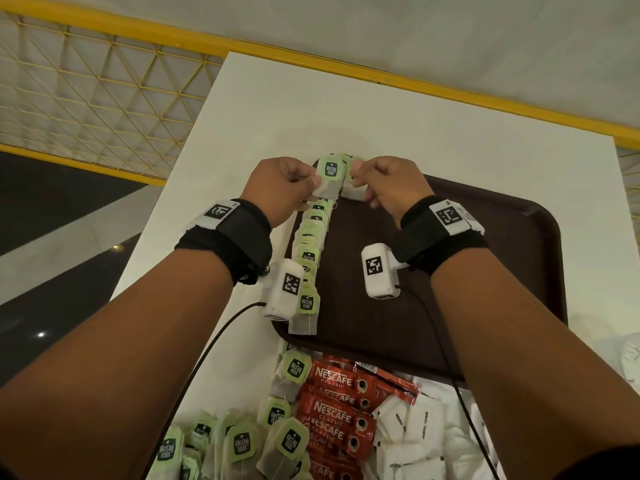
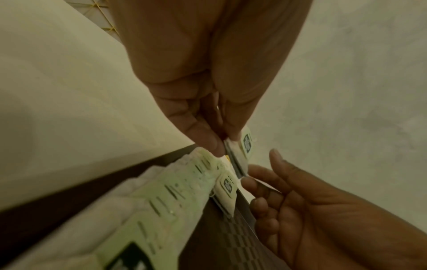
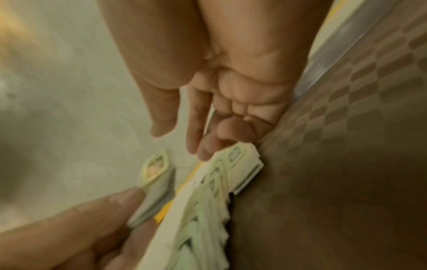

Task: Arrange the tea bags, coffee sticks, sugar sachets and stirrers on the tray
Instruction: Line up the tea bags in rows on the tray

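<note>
Overhead, your left hand (image 1: pixel 280 187) pinches a green-tagged tea bag (image 1: pixel 329 180) above the brown tray's (image 1: pixel 502 271) far-left corner; your right hand (image 1: pixel 388 185), fingers curled, touches the row of tea bags (image 1: pixel 311 244). Left wrist: thumb and forefinger (image 2: pixel 205 138) grip that white bag edge-on. Right wrist: your fingertips (image 3: pixel 205 148) rest on the row's far end.

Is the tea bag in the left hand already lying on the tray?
No. The left hand pinches the tea bag above the tray.
</note>
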`<state>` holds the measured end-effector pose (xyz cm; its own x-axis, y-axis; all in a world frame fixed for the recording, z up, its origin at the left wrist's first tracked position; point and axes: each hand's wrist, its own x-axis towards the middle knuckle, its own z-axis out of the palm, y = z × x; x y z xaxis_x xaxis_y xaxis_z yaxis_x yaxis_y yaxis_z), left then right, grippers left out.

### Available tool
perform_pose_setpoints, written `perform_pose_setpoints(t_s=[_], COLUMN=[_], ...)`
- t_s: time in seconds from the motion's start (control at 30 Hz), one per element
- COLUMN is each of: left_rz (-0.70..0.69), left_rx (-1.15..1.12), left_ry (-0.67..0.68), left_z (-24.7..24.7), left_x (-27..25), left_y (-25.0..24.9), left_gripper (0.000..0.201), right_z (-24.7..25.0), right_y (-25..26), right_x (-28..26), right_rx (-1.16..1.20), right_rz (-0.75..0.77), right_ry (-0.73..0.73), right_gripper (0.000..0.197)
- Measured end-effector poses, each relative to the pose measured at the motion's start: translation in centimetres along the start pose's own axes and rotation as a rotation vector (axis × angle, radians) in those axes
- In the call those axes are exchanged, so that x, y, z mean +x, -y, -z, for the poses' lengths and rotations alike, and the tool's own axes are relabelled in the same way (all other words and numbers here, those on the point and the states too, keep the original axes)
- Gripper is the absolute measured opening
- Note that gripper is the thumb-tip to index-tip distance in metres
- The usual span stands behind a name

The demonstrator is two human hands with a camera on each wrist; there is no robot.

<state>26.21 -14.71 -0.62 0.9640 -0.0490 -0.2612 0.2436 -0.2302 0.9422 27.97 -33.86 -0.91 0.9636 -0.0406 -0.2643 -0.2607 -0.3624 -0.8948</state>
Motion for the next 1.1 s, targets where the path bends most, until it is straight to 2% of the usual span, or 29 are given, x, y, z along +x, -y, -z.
perform_pose_setpoints(t_s=[0.1,0.27,0.47,0.67,0.87,0.97,1.1], left_rz=[-0.002,-0.016,-0.016,-0.006,0.006,0.020,0.018], left_rx=[0.002,0.017,0.028,0.072,0.087,0.140,0.332], left_ry=[0.013,0.037,-0.014,-0.035,-0.042,-0.006,0.137], left_z=[-0.7,-1.2,0.3,1.9,3.3,3.9,4.6], left_x=[0.0,-0.5,-1.1,-2.3,-4.4,-6.3,-10.2], left_y=[-0.3,-0.5,-0.3,0.1,0.2,0.1,0.6], left_gripper=[0.009,0.017,0.014,0.014,0.014,0.017,0.018], right_z=[-0.3,-0.1,0.7,0.3,0.1,0.0,-0.3], right_y=[0.3,-0.5,-1.7,-2.0,-1.4,-0.4,1.5], right_x=[-0.9,-1.2,-0.7,-0.1,-0.6,-3.1,-8.9], right_rx=[0.019,0.091,-0.052,-0.134,-0.223,-0.272,-0.369], right_rz=[0.006,-0.051,-0.165,-0.197,-0.182,-0.094,0.016], right_ry=[0.103,0.029,-0.027,-0.055,-0.111,-0.122,0.050], right_gripper=[0.007,0.007,0.011,0.012,0.020,0.022,0.016])
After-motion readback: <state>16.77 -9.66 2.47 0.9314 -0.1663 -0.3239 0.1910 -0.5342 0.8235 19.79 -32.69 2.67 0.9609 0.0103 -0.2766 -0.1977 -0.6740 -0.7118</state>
